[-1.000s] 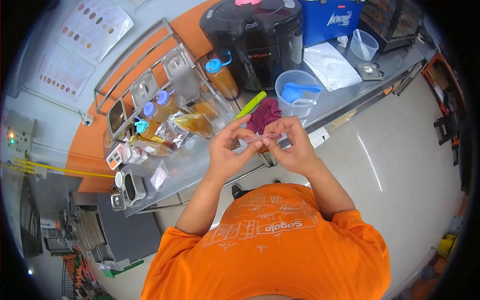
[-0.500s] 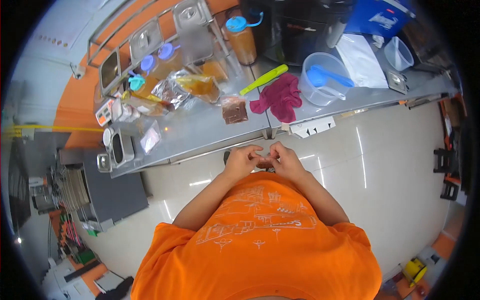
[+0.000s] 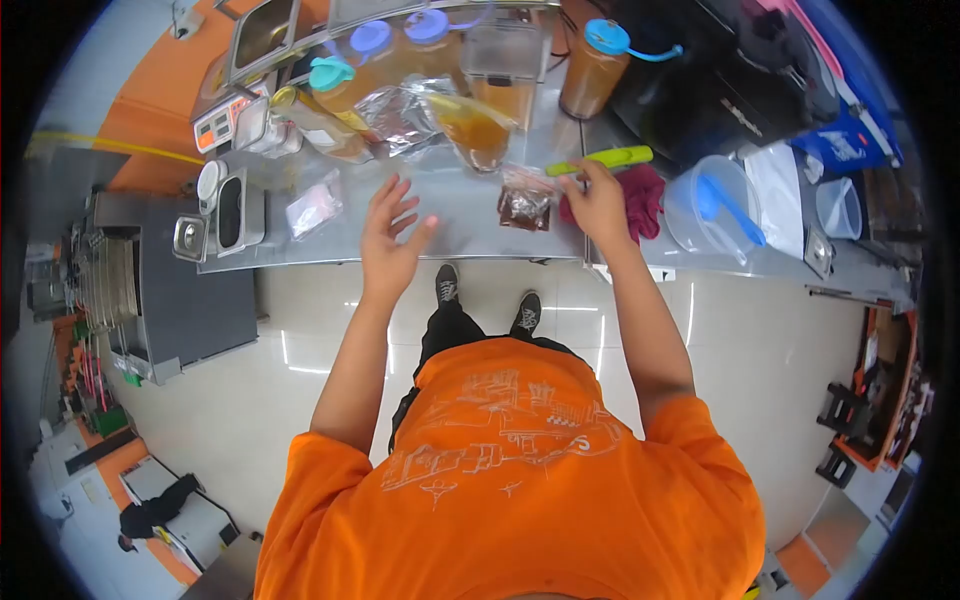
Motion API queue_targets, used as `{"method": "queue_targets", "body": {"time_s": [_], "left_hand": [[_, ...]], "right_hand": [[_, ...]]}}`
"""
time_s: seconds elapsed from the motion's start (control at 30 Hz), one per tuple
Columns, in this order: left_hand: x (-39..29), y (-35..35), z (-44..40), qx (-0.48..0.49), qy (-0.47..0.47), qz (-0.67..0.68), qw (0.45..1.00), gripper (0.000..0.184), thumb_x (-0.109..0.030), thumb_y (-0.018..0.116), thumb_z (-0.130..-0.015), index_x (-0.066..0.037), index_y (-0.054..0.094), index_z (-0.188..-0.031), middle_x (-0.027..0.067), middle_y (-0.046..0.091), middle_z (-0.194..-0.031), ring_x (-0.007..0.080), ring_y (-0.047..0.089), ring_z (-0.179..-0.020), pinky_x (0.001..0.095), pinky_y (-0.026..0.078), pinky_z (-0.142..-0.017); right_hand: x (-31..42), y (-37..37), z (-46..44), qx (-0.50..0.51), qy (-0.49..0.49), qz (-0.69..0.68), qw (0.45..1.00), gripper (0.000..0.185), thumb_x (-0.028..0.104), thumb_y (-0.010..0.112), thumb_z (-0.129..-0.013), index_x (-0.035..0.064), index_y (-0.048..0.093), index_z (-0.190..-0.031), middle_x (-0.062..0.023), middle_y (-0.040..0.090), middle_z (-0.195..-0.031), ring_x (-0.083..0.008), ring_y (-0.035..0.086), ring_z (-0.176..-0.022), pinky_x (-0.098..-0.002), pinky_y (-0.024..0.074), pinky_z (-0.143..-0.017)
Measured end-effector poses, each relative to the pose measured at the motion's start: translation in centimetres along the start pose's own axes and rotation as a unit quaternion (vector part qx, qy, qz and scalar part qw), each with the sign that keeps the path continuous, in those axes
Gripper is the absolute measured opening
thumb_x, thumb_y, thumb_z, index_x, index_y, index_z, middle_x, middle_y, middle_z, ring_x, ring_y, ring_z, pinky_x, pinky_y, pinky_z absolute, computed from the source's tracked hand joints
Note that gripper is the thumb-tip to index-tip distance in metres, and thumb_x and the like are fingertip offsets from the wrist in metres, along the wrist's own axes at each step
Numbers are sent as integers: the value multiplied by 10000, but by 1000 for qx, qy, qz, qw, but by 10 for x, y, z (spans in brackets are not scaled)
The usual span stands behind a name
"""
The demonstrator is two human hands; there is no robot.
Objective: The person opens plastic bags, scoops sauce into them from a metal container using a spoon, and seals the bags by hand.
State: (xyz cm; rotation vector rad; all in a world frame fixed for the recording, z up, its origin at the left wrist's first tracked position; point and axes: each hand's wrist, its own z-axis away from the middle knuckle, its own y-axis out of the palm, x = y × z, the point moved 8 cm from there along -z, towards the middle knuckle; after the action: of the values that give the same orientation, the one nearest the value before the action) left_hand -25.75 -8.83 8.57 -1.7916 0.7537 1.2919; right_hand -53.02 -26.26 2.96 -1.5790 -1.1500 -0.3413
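Observation:
My left hand (image 3: 393, 240) is raised above the counter's front edge, fingers spread, holding nothing. My right hand (image 3: 600, 208) reaches over the counter with its fingers bent and slightly apart. Its fingertips overlap the near side of a long yellow-green tool (image 3: 628, 156); whether they touch it is unclear. Just left of those fingers lies a clear plastic bag of dark brown contents (image 3: 525, 205). A crumpled maroon cloth (image 3: 643, 197) lies to the right, partly behind my right hand.
Left on the steel counter (image 3: 340, 240) sit a small pinkish packet (image 3: 314, 206) and a metal container (image 3: 240, 210). Squeeze bottles and foil (image 3: 400, 115) stand behind. To the right is a clear tub (image 3: 690, 210) holding a blue scoop (image 3: 735, 210); a black appliance (image 3: 720, 110) stands behind.
My hands, earlier together at my waist in front of the counter, have parted and risen. The left is now open at the counter edge, the right by the green tool. The view has shifted and turned.

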Motion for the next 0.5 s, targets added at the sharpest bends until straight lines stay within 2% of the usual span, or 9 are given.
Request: {"method": "queue_targets", "body": {"time_s": [0.07,0.13,0.17,0.23,0.37,0.4,0.43,0.47,0.5], "left_hand": [[21,-32,11,6,-77,-19,997,360,-99,735,-879,26,614,-1194,129,646,-1211,200,670,-975,328,548,-847],[67,-67,28,-37,-141,47,988,189,-116,665,-944,46,632,-1037,83,698,-853,147,673,-731,278,553,-706],[72,-81,33,-51,-138,50,988,189,-116,665,-944,46,632,-1037,83,698,-853,147,673,-731,278,553,-706],[92,-108,43,-107,-208,74,970,191,-151,623,-977,36,629,-939,66,653,-733,134,643,-632,261,526,-592],[108,-153,26,-158,-203,91,962,241,-197,582,-1005,22,632,-918,60,640,-710,127,632,-603,250,499,-542],[105,-165,15,-161,-176,85,967,284,-227,550,-1021,13,622,-888,61,635,-692,123,621,-592,245,486,-533],[102,-177,2,-163,-148,78,972,331,-258,518,-1038,4,612,-858,62,629,-675,120,609,-581,240,472,-525],[105,-190,-10,-162,-147,83,972,331,-258,518,-1038,4,612,-858,62,629,-675,120,609,-581,240,472,-525],[101,-205,-24,-163,-98,77,979,368,-281,485,-1049,-7,599,-831,55,612,-651,114,589,-563,239,460,-517]], "right_hand": [[-12,-9,14,-10,71,-4,997,193,183,687,-878,-5,669,-921,-196,667,-866,-379,648,-820,-431,502,-749],[-11,-11,36,-21,90,-15,996,194,178,683,-887,-14,661,-885,-197,651,-831,-364,634,-766,-414,495,-711],[-10,-10,45,-29,104,-18,994,208,193,676,-909,-12,658,-875,-164,650,-795,-295,622,-706,-375,484,-680],[-16,3,66,-11,174,-47,984,253,233,652,-950,-10,663,-878,-115,650,-746,-183,591,-679,-324,464,-650],[22,16,43,-71,65,-152,984,341,241,575,-998,18,587,-740,-59,582,-673,-158,556,-641,-290,439,-608],[58,13,23,-85,44,-169,981,401,238,516,-1029,32,530,-685,-46,561,-658,-146,539,-630,-278,434,-616],[84,14,4,-66,81,-145,984,423,240,465,-1051,22,526,-694,-61,576,-684,-144,536,-649,-278,427,-629],[106,14,-16,-86,34,-137,986,413,247,450,-1057,20,531,-722,-65,579,-709,-140,530,-659,-279,419,-625],[126,14,-35,-105,-15,-127,986,405,254,435,-1063,17,535,-750,-69,583,-733,-137,524,-669,-280,411,-621]]}}
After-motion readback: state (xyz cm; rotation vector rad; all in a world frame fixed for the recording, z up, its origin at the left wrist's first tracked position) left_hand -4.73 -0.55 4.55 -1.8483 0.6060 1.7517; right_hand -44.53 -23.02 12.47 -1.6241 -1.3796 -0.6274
